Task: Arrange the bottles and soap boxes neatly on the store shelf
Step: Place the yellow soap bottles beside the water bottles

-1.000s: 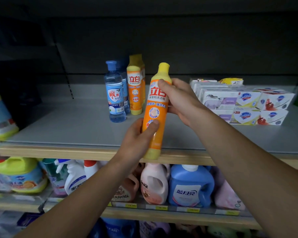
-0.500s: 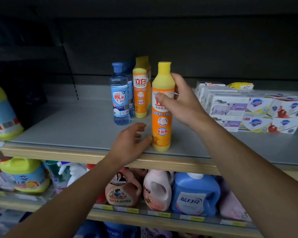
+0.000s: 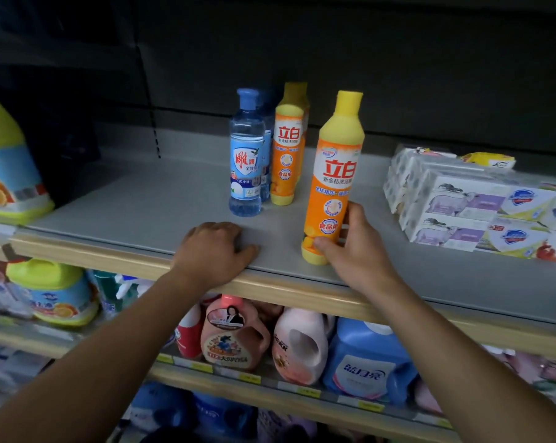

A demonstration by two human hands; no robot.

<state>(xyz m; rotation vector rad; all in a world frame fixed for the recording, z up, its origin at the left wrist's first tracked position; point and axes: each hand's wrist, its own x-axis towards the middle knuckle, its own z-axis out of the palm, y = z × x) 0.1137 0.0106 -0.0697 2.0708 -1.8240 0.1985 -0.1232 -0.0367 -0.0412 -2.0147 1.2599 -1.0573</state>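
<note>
One orange detergent bottle (image 3: 332, 183) stands alone near the front lip of the grey shelf (image 3: 142, 199), just right of the frame's centre, and the coming move turns on how it lies from its fellows. Its long axis runs almost upright, leaning a touch toward the upper right, yellow cap at the top. The right hand (image 3: 355, 251) grasps it low down, thumb across the front near the yellow base and fingers curled round the far side, so the grip sits well below the bottle's middle. The left hand (image 3: 214, 251) holds nothing; it rests palm-down on the shelf edge, left of the bottle and apart from it, fingers loosely bent.

The row it should probably join lies toward the upper left of the grip: a second orange bottle (image 3: 286, 155) stands farther back, with at least one more like it behind, and the clear blue bottle (image 3: 246, 158) is just beside that on the left. The stacked soap boxes (image 3: 462, 206) fill the right of the frame, near the bottle but not touching it.

The right hand is plainly the nearer one and already has the hold, so sliding the bottle back and leftward, in front of its twin, looks like the likely step. With the grip so low, the tall top could tip as it goes.
</note>
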